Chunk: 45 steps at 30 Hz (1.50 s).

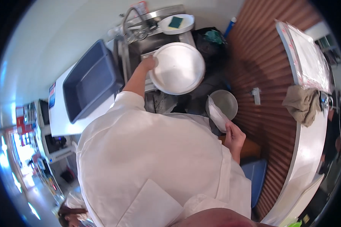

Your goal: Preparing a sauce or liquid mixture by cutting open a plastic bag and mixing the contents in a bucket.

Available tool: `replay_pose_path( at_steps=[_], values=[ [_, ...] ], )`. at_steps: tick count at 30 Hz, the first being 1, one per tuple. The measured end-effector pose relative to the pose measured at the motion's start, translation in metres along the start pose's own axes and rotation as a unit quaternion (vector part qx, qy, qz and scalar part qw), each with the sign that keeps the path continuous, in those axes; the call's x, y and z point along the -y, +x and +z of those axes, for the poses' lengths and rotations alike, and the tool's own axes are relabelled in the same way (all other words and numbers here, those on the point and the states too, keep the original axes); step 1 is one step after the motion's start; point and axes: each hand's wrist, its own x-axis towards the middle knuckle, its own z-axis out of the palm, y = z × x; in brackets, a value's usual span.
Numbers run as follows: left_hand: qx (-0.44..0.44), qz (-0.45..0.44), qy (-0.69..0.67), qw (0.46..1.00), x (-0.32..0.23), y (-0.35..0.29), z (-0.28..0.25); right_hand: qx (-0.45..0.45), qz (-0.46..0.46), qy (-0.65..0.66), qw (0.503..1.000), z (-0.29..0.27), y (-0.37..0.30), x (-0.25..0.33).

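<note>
My left hand (150, 62) is closed on the left rim of a large round white lid or shallow dish (179, 69). I hold it over the right part of the steel sink (146, 47), and its pale face is turned up. On the right, my right hand (235, 135) pinches the near end of a limp-looking white piece (217, 115). Its material, cloth or plastic, is not clear. The far end of that piece lies across the left side of a round whitish bucket (229, 104) standing low down.
A grey plastic tub (91, 81) stands on the white counter at left. Beyond the sink are a curved faucet (130, 19) and a white dish (185, 24) with a green scouring pad. A corrugated brown wall (267, 75) rises at right, where a brown cloth (302, 104) hangs.
</note>
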Motion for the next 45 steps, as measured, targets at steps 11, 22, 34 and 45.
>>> replay_pose_path(
  at_steps=[11, 22, 34, 45],
  values=[
    [-0.099, -0.218, -0.290, 0.927, -0.049, -0.176, -0.161, 0.096, -0.028, -0.033, 0.994, 0.013, -0.024, -0.004],
    [-0.052, -0.368, -0.410, 0.833, 0.153, -0.334, -0.188, 0.053, -0.076, -0.051, 0.994, 0.057, -0.052, 0.016],
    [-0.255, -0.378, -0.606, 0.651, 0.234, -0.280, -0.124, 0.051, -0.043, -0.030, 0.997, 0.145, -0.103, 0.094],
    [-0.283, -0.402, -0.632, 0.599, 0.229, -0.282, -0.138, 0.032, -0.069, -0.003, 0.997, 0.177, -0.115, 0.114]
  ],
)
